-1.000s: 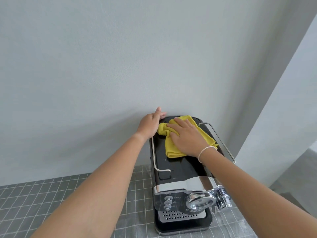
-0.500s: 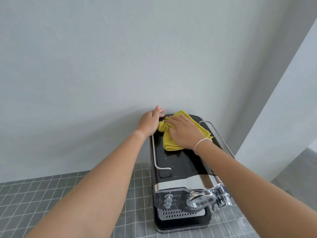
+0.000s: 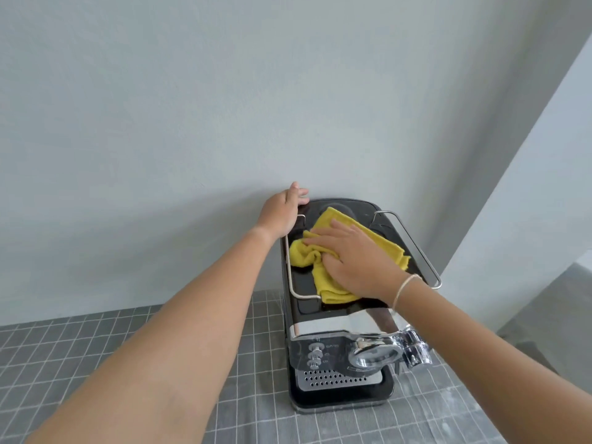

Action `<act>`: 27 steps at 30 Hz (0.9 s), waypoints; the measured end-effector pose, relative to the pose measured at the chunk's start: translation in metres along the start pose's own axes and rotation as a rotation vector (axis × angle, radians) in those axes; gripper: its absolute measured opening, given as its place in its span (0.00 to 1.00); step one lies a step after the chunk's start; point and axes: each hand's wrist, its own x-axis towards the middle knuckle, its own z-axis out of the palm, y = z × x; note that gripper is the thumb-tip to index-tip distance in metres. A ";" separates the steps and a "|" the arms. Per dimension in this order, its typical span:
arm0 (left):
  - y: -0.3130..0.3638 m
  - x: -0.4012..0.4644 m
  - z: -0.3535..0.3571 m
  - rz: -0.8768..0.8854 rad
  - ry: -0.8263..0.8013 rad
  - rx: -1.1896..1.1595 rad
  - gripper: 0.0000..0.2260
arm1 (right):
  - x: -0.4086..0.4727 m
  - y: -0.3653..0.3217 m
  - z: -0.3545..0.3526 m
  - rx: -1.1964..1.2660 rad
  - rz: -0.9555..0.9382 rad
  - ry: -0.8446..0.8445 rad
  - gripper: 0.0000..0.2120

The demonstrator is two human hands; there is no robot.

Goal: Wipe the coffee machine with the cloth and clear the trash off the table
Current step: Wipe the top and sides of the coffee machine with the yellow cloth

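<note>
Fingers (image 3: pixel 323 241) flat, R hand (image 3: pixel 358 264) | 1 cloth (image 3: pixel 387 248) | 1 coffee machine (image 3: pixel 336 318), prob. steadied

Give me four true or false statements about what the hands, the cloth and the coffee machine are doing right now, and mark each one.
1. The right hand presses the yellow cloth on top of the coffee machine. True.
2. The left hand holds a cup. False: it grips the machine's back left corner.
3. The cloth lies on the checked tablecloth. False: it is on the machine's black top.
4. The right wrist wears a thin bracelet. True.
</note>
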 end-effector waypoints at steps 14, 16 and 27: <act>-0.003 -0.006 0.003 0.000 -0.023 0.058 0.22 | -0.038 -0.014 0.002 0.128 -0.025 -0.013 0.20; -0.003 -0.005 0.003 -0.001 -0.016 0.055 0.22 | -0.059 -0.014 0.006 0.131 -0.054 0.014 0.21; -0.003 -0.005 0.004 0.012 -0.017 0.054 0.22 | -0.094 -0.010 0.019 0.266 -0.022 0.212 0.22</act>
